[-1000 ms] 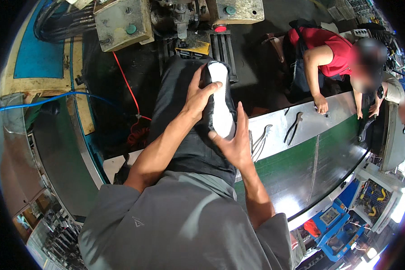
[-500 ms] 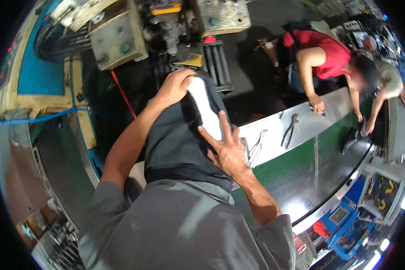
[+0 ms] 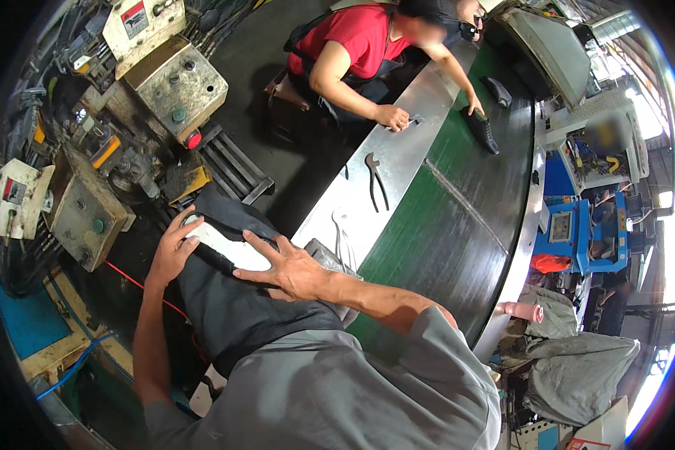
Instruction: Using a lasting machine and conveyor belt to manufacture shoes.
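Observation:
A dark shoe with a white underside (image 3: 226, 246) lies bottom up across my dark-clad lap. My left hand (image 3: 174, 247) grips its far end, fingers and thumb curled about the tip. At the nearer, wider end my right hand (image 3: 296, 271) holds it, with index and middle fingers spread across the white surface. The palm and part of the dark side are hidden under the right hand. Beside my right wrist, pliers with pale handles (image 3: 342, 234) rest on the metal ledge (image 3: 322, 214). Darker pliers (image 3: 375, 182) lie farther along it.
A green conveyor belt (image 3: 427, 225) runs along my right. Across the ledge, a person in red (image 3: 352, 56) has one hand on a black shoe (image 3: 481, 133); another dark shoe (image 3: 496, 91) lies beyond. Machine control boxes (image 3: 176, 90) with buttons stand ahead on the left.
My view has swung to the right, so everything sits farther left. My left hand's fingers have shifted at the shoe's tip. The right hand remains on the white underside.

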